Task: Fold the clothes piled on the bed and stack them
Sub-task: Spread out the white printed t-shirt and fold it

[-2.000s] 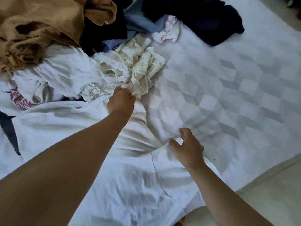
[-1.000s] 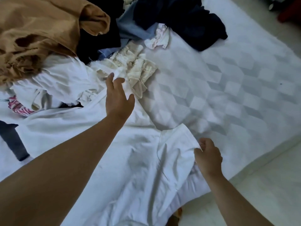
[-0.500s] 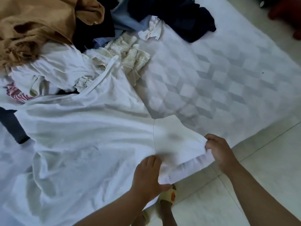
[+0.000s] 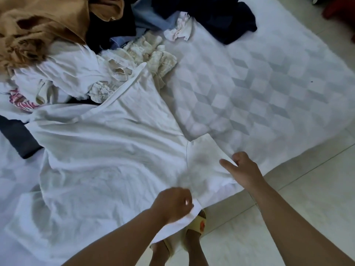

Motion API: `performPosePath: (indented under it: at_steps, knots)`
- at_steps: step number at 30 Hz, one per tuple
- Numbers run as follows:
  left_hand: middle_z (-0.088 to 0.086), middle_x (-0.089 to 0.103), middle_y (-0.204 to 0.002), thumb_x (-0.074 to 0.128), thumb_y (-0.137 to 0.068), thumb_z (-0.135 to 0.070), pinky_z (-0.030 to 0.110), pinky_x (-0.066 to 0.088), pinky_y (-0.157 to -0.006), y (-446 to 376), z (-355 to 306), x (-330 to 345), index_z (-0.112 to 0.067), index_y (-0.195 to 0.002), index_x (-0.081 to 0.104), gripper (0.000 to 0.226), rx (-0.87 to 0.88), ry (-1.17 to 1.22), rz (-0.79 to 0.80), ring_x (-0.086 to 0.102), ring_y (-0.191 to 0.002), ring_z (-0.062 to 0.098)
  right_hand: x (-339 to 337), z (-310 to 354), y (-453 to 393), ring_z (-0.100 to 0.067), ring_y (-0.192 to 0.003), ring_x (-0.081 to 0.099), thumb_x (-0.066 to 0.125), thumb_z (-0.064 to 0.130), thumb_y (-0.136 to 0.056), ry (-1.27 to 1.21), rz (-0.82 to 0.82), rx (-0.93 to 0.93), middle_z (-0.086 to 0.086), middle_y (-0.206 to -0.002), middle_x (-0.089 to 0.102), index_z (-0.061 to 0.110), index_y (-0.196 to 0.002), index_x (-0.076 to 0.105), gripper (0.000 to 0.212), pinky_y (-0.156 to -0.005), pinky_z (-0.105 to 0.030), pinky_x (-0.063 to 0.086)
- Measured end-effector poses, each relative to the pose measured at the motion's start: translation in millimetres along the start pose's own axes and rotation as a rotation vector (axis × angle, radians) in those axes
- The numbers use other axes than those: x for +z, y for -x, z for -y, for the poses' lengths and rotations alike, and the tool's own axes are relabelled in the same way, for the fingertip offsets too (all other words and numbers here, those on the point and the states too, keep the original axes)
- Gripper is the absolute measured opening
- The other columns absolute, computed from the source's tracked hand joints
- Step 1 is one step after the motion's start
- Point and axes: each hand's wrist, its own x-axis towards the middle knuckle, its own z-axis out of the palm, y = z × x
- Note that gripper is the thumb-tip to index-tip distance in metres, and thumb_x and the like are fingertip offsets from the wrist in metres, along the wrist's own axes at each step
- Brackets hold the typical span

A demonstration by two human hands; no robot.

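Left hand (image 4: 173, 205): fingers pinching white shirt (image 4: 107, 150) edge | right hand (image 4: 243, 169): fingers loosely spread over sleeve (image 4: 205, 160) | bed (image 4: 259, 83): shirt flat

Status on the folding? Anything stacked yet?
Done: nothing; no folded stack in view. In hand: the white T-shirt lies spread on the bed, left hand pinching its near edge, right hand open at the sleeve. Left: the whole pile behind it, unfolded.

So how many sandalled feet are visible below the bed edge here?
1 yellow sandal shows clearly, under the white shirt hem by the left hand. A second foot beside it is partly hidden.
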Motion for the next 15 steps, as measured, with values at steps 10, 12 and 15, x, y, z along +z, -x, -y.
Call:
performPosePath:
  at_steps: [10, 12, 15]
  knots:
    - [-0.009, 0.053, -0.111, 0.055, -0.090, -0.012, 0.019, 0.041, -0.071, -2.4, 41.9, -23.2, -0.017, -0.108, 0.062, 0.019, -0.154, 0.299, -0.449, 0.052, -0.080, 0.005, 19.1, 75.0, 30.3, -0.023, -0.086, 0.066, 0.067, -0.006, -0.077, -0.561, 0.296, 0.044, -0.010, -0.100, 0.069, 0.005, -0.116, 0.062, 0.041, -0.066, -0.030, 0.051]
    - [-0.009, 0.055, -0.110, 0.055, -0.090, -0.011, 0.020, 0.042, -0.075, 8.1, 58.8, -28.7, -0.018, -0.110, 0.062, 0.022, -0.208, 0.350, -0.471, 0.052, -0.081, 0.005, 36.2, 98.5, 47.5, -0.014, -0.093, 0.065, 0.071, 0.001, -0.077, -0.505, 0.329, -0.139, -0.001, -0.107, 0.067, 0.020, -0.127, 0.057, 0.056, -0.079, -0.032, 0.054]
    - [-0.004, 0.058, -0.105, 0.056, -0.088, -0.013, 0.027, 0.047, -0.080, 25.8, 82.5, -36.0, -0.014, -0.108, 0.063, 0.021, -0.252, 0.391, -0.478, 0.056, -0.087, 0.012, 72.4, 125.4, 75.9, 0.000, -0.068, 0.060, 0.073, 0.031, -0.079, -0.166, 0.481, -0.308, 0.004, -0.092, 0.065, 0.035, -0.136, 0.043, 0.065, -0.065, -0.016, 0.050]
